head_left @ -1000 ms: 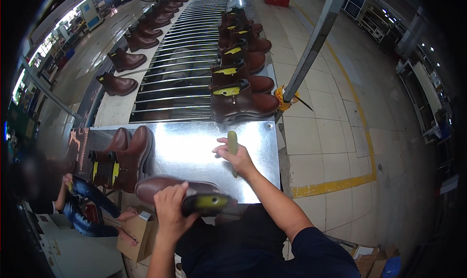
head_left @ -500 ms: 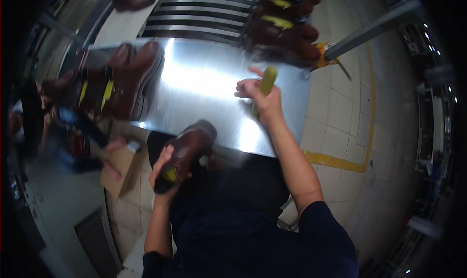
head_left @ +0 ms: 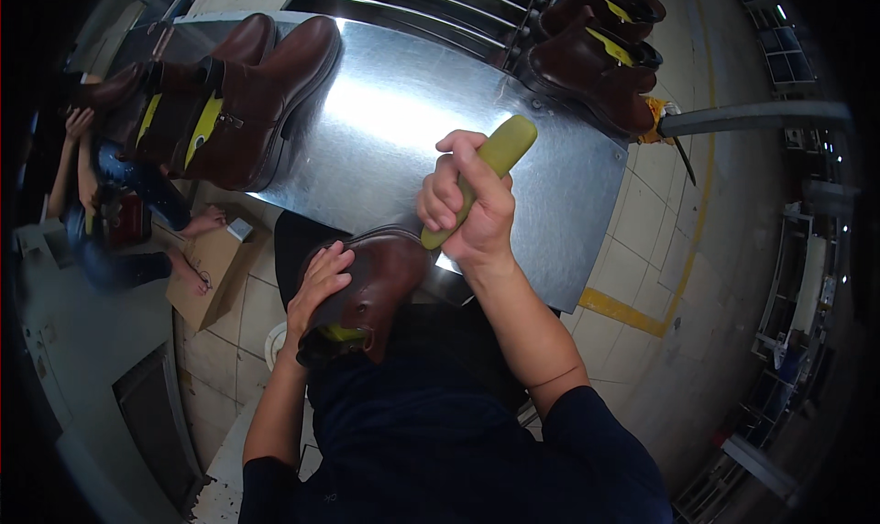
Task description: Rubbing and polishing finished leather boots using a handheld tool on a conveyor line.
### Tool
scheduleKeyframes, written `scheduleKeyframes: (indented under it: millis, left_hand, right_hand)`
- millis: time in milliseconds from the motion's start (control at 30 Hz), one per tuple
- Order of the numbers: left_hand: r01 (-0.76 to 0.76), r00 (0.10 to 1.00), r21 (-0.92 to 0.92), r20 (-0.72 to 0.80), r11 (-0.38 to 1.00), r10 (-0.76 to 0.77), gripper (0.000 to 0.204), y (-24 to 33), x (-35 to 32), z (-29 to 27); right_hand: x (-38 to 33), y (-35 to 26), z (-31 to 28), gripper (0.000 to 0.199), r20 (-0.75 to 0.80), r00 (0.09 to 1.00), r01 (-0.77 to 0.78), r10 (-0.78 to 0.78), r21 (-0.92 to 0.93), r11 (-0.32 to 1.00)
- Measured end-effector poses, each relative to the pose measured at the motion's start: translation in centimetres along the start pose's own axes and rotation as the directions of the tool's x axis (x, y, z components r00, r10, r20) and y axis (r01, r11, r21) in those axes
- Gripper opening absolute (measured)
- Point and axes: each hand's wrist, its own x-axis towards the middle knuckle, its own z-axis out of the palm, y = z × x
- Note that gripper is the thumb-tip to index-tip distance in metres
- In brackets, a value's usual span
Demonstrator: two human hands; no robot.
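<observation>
A brown leather boot (head_left: 390, 272) lies on its side across my lap, at the near edge of the metal table. Its toe points away and to the right, and yellow-green lining shows at the opening near me. Over the boot's upper left side my left hand (head_left: 316, 286) holds it, fingers laid along the leather. My right hand (head_left: 472, 198) is closed around a long, rounded olive-green block (head_left: 513, 143), whose exact kind I cannot make out. The block's lower end is beside the boot's toe; whether it touches is unclear.
More brown boots (head_left: 293, 61) stand on the left of the shiny metal table (head_left: 385, 148), and several others (head_left: 587, 75) at its far right. Beyond are metal rollers (head_left: 403, 6). A grey post (head_left: 752, 116) juts in at right. Another person's hands (head_left: 206, 221) are by a carton (head_left: 220, 272) at left.
My right hand has come down and nearer with the block, its grip tighter, toward the boot's toe. The boot has turned, and my left hand now lies over its side. The view has shifted.
</observation>
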Motion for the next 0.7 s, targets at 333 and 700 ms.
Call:
scheduleKeyframes:
  millis: [333, 700]
  left_hand:
    - [-0.027, 0.998, -0.037, -0.060, 0.999, 0.025, 0.041, 0.8, 1.9, 0.2]
    - [0.036, 0.999, 0.047, -0.002, 0.998, -0.036, 0.070, 1.4, 1.8, 0.1]
  right_hand:
    - [0.9, 0.7, 3.4, 0.018, -0.026, 0.997, -0.079, 0.075, -0.362, 0.929]
    - [-0.8, -0.4, -0.9, 0.021, -0.029, 1.000, 0.014, -0.012, 0.089, 0.996]
